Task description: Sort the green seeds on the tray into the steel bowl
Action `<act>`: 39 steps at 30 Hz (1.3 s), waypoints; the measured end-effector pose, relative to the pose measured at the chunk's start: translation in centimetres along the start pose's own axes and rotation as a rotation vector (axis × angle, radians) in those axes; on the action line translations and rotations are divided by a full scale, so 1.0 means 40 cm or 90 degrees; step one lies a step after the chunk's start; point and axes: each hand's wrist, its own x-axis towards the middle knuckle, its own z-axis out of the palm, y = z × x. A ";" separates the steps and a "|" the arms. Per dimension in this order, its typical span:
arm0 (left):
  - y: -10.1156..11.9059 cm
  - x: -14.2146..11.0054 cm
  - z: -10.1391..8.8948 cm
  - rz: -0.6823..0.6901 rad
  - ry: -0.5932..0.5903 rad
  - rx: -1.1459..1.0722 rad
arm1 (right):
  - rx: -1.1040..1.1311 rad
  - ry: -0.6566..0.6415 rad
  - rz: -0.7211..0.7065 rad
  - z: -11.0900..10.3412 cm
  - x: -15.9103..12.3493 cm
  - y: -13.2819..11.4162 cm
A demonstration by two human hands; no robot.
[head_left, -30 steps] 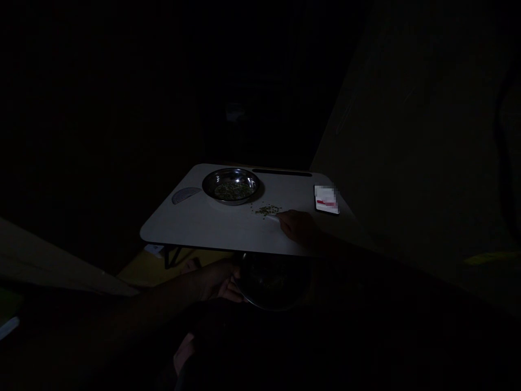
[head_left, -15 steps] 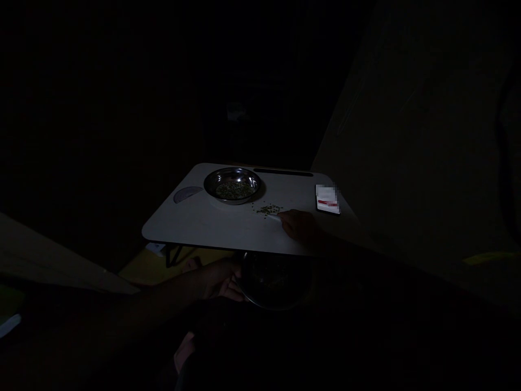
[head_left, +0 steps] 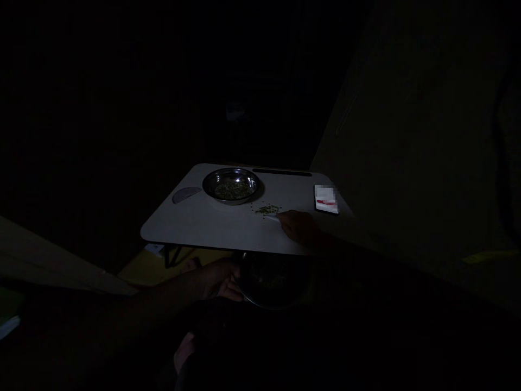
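Note:
My left hand point(head_left: 225, 279) is closed on the rim of a dark metal bowl point(head_left: 277, 298), holding it below the front edge of the table; some small bits show dimly inside. Above the white tabletop, my right hand point(head_left: 299, 225) grips a thin, pale, pointed strip point(head_left: 272, 217) whose exact kind I cannot make out. The strip's tip lies at the near side of a scattered patch of small greenish grains point(head_left: 267, 209). Behind and to the left, a shiny steel bowl point(head_left: 209, 194) stands on the table with more of these grains in it.
The small white folding table point(head_left: 195, 228) has a dark slot along its back edge. A half-round protractor point(head_left: 186, 195) lies at its left, and a phone with a lit screen point(head_left: 325, 199) at its right. The room around is very dark, with a wall on the right.
Almost nothing differs; the view has shifted very slightly. Both hands keep their grips and places.

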 end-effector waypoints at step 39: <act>-0.002 0.004 -0.010 0.002 -0.001 0.015 | -0.005 -0.016 0.004 -0.016 -0.016 0.006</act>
